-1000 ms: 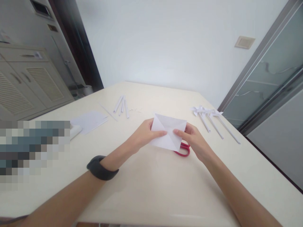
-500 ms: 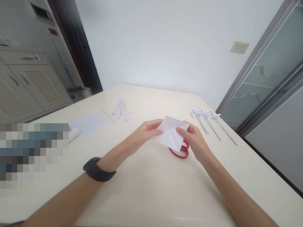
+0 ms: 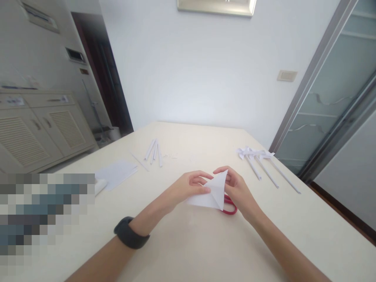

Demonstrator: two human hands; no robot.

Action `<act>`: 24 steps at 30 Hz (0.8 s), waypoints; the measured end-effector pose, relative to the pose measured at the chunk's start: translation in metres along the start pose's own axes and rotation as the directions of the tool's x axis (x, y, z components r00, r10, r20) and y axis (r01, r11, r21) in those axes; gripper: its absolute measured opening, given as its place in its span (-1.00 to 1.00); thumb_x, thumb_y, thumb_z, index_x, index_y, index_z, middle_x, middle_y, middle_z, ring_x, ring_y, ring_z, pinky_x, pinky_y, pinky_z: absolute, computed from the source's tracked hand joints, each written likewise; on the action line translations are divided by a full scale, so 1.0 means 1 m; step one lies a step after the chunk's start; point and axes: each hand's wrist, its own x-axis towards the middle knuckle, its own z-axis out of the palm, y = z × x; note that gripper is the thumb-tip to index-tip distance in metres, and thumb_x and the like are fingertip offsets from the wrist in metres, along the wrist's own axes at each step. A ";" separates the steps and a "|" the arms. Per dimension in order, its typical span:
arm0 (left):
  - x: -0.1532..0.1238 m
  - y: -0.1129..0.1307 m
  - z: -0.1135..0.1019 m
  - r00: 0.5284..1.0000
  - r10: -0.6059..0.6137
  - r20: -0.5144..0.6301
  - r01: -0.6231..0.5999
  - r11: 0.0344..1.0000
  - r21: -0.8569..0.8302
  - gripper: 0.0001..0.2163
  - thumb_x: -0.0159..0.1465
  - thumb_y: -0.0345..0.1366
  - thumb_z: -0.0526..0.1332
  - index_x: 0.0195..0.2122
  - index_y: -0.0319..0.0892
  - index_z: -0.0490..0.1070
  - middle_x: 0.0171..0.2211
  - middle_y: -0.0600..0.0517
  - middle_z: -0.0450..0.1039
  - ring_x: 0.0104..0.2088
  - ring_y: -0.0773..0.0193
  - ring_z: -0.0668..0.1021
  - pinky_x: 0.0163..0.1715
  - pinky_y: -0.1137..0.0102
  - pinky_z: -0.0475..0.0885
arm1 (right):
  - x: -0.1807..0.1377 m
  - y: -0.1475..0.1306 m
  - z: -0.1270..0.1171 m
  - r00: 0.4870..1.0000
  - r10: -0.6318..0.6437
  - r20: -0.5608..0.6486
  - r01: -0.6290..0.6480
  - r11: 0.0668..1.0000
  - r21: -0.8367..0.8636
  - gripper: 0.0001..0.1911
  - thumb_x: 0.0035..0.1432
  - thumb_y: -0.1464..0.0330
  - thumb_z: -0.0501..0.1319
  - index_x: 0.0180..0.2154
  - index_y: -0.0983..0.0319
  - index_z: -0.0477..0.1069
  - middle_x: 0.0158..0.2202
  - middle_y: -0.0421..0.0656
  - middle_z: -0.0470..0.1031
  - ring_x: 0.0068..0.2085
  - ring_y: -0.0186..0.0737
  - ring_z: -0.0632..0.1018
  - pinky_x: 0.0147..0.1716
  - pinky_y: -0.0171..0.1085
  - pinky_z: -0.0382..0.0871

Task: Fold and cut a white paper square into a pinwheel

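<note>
Nearest us, below and left of the grip, a dark wristband [image 3: 131,233] circles our left wrist. Our left hand [image 3: 188,188] grasps a creased white paper sheet [image 3: 216,192], its thumb lying on the front face. Our right hand [image 3: 237,190] meets the sheet's raised corner from the other side; the paper hides its thumb, so we cannot tell whether it pinches. The sheet sits between both hands, above the cream table [image 3: 190,246]. Just below and right of it we see red-handled scissors [image 3: 232,210] — only the loops show.

Left of the grip lie a stack of paper [image 3: 117,175] and a thin paper stick [image 3: 139,161]; beyond them, four rolled paper tubes [image 3: 154,152] fan out, with small scraps [image 3: 170,156] beside them. Right of the grip, three paper pinwheels [image 3: 253,153] rest side by side. Far beyond — on the wall — we find a light switch [image 3: 287,75].
</note>
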 end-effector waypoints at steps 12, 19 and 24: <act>0.011 -0.011 -0.009 0.963 0.015 -0.268 -0.049 0.991 -0.121 -0.73 0.01 -0.21 0.34 -0.29 -0.19 0.40 -0.24 -0.05 0.54 -0.29 0.18 0.56 -0.31 0.37 0.39 | 0.004 0.005 -0.005 0.984 0.148 0.105 -0.137 0.985 -0.102 -0.76 0.13 0.17 0.16 -0.33 0.22 0.29 -0.46 -0.21 0.44 -0.45 -0.32 0.45 -0.42 -0.31 0.31; 0.004 -0.006 0.005 0.975 0.090 -0.204 -0.096 0.995 -0.018 -0.77 0.11 -0.23 0.27 -0.25 -0.21 0.38 -0.16 -0.07 0.50 -0.21 0.18 0.53 -0.23 0.37 0.39 | 0.008 0.017 -0.008 0.992 0.076 0.103 -0.067 0.994 -0.087 -0.86 0.06 0.38 0.19 -0.47 0.23 0.24 -0.55 -0.24 0.41 -0.53 -0.37 0.37 -0.49 -0.34 0.25; 0.008 -0.011 0.003 0.970 0.155 -0.185 -0.125 0.979 0.163 -0.75 0.19 -0.16 0.17 -0.22 -0.23 0.39 -0.19 -0.08 0.49 -0.21 0.17 0.52 -0.26 0.38 0.39 | 0.005 0.015 -0.005 0.987 0.064 0.147 -0.033 0.977 -0.209 -0.86 0.07 0.39 0.16 -0.49 0.21 0.21 -0.52 -0.24 0.40 -0.50 -0.33 0.39 -0.46 -0.31 0.28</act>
